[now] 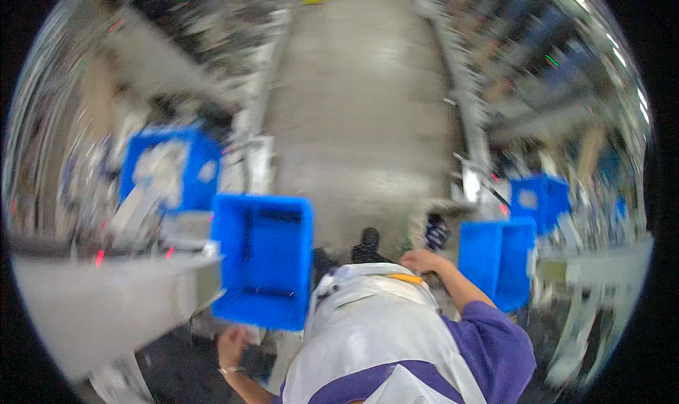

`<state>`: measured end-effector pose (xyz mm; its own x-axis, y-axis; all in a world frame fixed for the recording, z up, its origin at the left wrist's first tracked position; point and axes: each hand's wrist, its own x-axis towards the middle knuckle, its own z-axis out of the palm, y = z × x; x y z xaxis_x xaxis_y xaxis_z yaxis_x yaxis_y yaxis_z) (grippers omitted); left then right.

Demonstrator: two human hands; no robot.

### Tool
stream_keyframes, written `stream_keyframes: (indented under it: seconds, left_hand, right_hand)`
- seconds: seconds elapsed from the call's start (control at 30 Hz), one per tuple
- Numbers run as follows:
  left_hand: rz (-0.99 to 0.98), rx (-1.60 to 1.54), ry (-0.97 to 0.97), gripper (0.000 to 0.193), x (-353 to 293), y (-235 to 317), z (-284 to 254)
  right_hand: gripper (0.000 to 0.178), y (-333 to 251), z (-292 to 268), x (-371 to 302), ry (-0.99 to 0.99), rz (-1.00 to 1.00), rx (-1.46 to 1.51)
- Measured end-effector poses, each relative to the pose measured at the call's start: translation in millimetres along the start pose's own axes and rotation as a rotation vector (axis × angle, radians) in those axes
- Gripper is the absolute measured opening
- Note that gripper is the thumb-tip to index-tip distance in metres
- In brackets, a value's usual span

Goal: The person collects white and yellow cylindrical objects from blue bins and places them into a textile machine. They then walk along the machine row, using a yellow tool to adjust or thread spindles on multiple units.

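Observation:
My left hand (233, 342), a band round its wrist, hangs just below the near edge of a blue bin (303, 262). Motion blurs its fingers, and no held thing shows in it. My right hand (422, 260) is in front of my white apron (375, 326), close to a yellow-orange item (407, 278) at the apron's top edge. Whether its blurred fingers grip anything cannot be made out. Just beyond that hand is a dark, pale-patterned thing (437, 232) whose kind is unclear. To the right of my right forearm stands a second blue bin (515, 262).
A grey floor aisle (361, 100) runs ahead between machine rows. At left, another blue bin (201, 167) holds whitish material; a further blue bin (541, 195) stands at right. A pale machine table (106, 312) lies to my left. My dark shoe (369, 241) is on the floor.

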<state>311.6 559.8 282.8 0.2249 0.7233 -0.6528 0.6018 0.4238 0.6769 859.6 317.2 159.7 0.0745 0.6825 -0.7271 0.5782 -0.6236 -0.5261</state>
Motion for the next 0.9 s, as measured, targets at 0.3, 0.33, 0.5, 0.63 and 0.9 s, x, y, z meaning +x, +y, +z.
stream_keyframes:
  seconds: [0.3,0.33,0.5,0.63,0.9]
  left_hand:
    - [0.343,0.205,-0.479,0.034,67.7,147.8,287.2]
    - [0.462,0.301,-0.502,0.036,68.7,162.6,329.5]
    - [0.871,0.727,-0.94,0.037,54.4,201.1,523.0]
    - [0.938,0.964,-0.967,0.015,40.2,227.5,602.2]
    - [0.815,1.473,-0.778,0.017,50.3,255.8,602.3]
  right_hand:
    - [0.015,167.7,-0.3,-119.6,1.388,0.437,0.433]
    - [0.015,196.3,-1.0,-137.8,1.541,0.463,0.434]
    - [0.018,371.5,42.4,-201.7,1.645,0.726,0.858]
    - [0.022,484.0,124.6,-199.1,1.085,1.062,0.975]
    - [0.034,543.4,194.7,-133.1,0.663,1.247,0.716]
